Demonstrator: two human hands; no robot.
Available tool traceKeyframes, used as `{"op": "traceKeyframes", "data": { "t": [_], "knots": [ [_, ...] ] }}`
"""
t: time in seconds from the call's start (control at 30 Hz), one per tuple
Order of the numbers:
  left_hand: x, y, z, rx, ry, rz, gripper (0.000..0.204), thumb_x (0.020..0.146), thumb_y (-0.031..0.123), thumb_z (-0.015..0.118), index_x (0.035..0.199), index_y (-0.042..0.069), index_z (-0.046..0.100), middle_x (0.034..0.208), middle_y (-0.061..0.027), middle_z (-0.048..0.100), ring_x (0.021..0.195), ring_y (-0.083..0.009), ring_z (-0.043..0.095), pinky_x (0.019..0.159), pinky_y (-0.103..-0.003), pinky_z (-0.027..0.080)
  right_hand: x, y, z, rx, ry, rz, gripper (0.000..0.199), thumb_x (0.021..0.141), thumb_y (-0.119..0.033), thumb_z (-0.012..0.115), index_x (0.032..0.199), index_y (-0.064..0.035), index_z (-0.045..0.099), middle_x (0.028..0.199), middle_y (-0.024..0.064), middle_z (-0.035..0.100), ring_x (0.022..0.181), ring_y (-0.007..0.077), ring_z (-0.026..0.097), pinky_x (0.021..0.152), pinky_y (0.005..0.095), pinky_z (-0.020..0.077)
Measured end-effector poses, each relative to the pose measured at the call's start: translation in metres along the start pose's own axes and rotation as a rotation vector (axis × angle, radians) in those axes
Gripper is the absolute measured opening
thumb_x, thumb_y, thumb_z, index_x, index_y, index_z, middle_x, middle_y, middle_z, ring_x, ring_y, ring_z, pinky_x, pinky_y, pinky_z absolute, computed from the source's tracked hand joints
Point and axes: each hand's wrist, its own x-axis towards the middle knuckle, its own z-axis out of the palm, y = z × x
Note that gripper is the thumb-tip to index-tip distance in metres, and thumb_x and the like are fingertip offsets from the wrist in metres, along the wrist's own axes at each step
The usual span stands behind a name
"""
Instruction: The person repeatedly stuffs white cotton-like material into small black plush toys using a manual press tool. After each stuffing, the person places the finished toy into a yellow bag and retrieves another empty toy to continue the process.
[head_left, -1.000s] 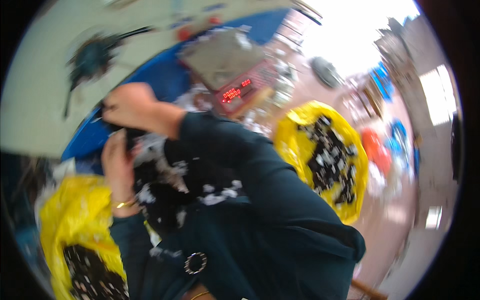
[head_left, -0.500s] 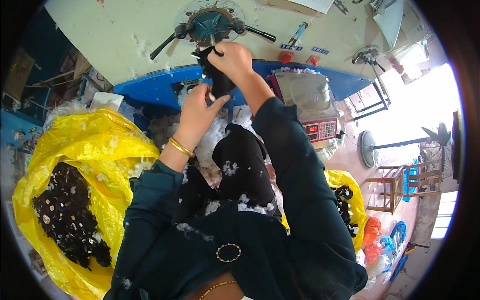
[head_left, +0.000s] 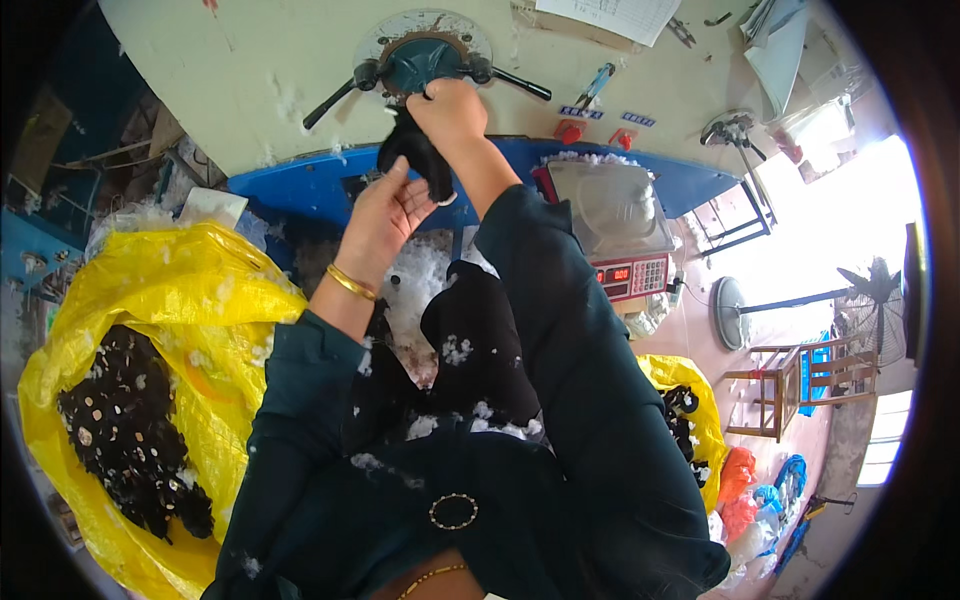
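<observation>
My right hand (head_left: pixel 450 112) grips the top of a small black fabric piece (head_left: pixel 418 155) and presses it against the round teal nozzle (head_left: pixel 420 62) of a cream-coloured machine (head_left: pixel 270 90). My left hand (head_left: pixel 385 215), with a gold bangle at the wrist, cups the lower part of the same black piece from below, fingers spread. White fluffy stuffing (head_left: pixel 415 285) lies loose beneath my hands and clings to my dark clothes.
A yellow bag (head_left: pixel 180 300) of several black pieces sits at my left. A second yellow bag (head_left: pixel 690 400) stands at the right. A grey scale with a red display (head_left: pixel 625 272) sits on the blue ledge (head_left: pixel 290 185). A wooden stool (head_left: pixel 800 385) and fan stand farther right.
The view swung from the right side back to the machine. Both hands rose with the black piece, which now sits against the nozzle, and the left hand dropped under it.
</observation>
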Motion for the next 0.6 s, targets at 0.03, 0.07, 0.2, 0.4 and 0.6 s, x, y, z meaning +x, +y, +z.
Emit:
{"op": "traceKeyframes", "data": {
  "t": [0.03,0.07,0.2,0.4,0.6],
  "knots": [
    [-0.004,-0.009,0.012,0.085,0.112,0.057,0.011,0.094,0.02,0.059,0.094,0.009,0.056,0.09,-0.0053,0.063,0.083,-0.0191,0.065,0.081,-0.034,0.054,-0.001,0.002,0.001,-0.022,0.0,-0.011,0.026,0.072,-0.03,0.06,0.069,-0.0047,0.064,0.073,0.0161,0.064,0.073,0.038,0.062,0.063,0.0443,0.0495],
    [-0.015,-0.019,0.022,0.16,0.14,0.113,0.011,0.091,0.018,0.063,0.093,0.009,0.057,0.086,-0.0036,0.062,0.08,-0.0172,0.063,0.078,-0.032,0.053,-0.009,0.0,-0.001,-0.037,-0.007,-0.022,0.026,0.072,-0.03,0.059,0.07,-0.0044,0.064,0.073,0.016,0.064,0.073,0.0377,0.062,0.063,0.0441,0.0496],
    [-0.043,-0.05,0.031,0.635,0.259,0.358,0.025,0.08,0.013,0.076,0.096,0.001,0.06,0.084,-0.0027,0.065,0.076,-0.0124,0.061,0.071,-0.027,0.049,-0.044,-0.011,-0.017,-0.102,-0.105,-0.037,0.026,0.073,-0.029,0.059,0.069,-0.0039,0.064,0.073,0.0161,0.063,0.073,0.0375,0.061,0.064,0.0434,0.0496],
    [-0.064,-0.037,0.041,1.018,0.258,0.557,0.02,0.083,0.013,0.072,0.092,-0.002,0.063,0.078,-0.0078,0.067,0.07,-0.01,0.061,0.065,-0.026,0.049,-0.067,-0.014,-0.041,-0.1,-0.225,-0.108,0.029,0.073,-0.03,0.058,0.07,-0.002,0.064,0.073,0.018,0.063,0.073,0.0385,0.061,0.064,0.0449,0.0495],
    [-0.004,-0.005,0.046,0.829,0.242,0.47,0.02,0.088,0.015,0.067,0.095,-0.003,0.06,0.08,-0.0073,0.066,0.065,-0.0104,0.062,0.058,-0.026,0.053,-0.023,-0.002,-0.015,-0.013,-0.13,0.005,0.027,0.073,-0.029,0.059,0.07,-0.0022,0.064,0.07,0.0191,0.063,0.072,0.0391,0.062,0.064,0.0452,0.05]
  ]
}}
